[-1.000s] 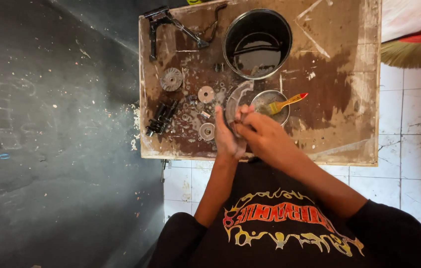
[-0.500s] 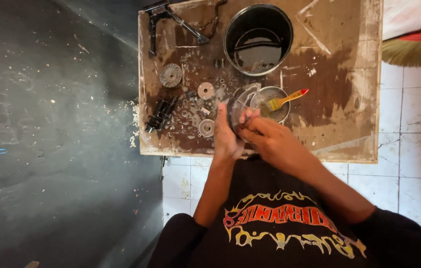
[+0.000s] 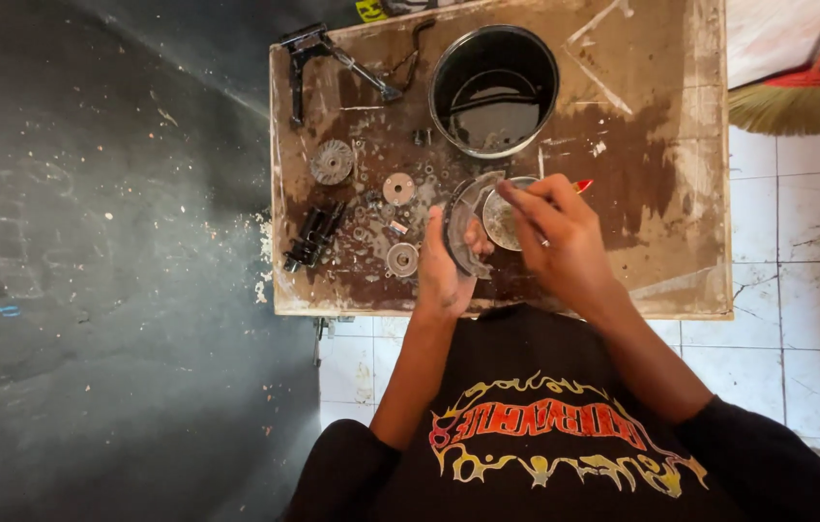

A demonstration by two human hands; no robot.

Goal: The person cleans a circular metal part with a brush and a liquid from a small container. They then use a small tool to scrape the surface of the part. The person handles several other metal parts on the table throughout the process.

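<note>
While the left hand (image 3: 442,266) gripped a curved metal part (image 3: 459,232) at mid-frame, the right hand's (image 3: 557,237) fingers (image 3: 523,200) reached, loosely spread, over the small bowl (image 3: 499,217)

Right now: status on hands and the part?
Left hand grips curved metal part, upright. Right hand reaches over small bowl, onto paintbrush. Loose discs beside left hand.

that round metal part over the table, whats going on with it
A person stands at a stained wooden table. The left hand holds a curved, round metal part on edge, while the right hand reaches over a small metal bowl where a red-tipped paintbrush handle pokes out. Gears, discs and small fittings lie spread to the left, and a large dark pot stands behind.
</note>
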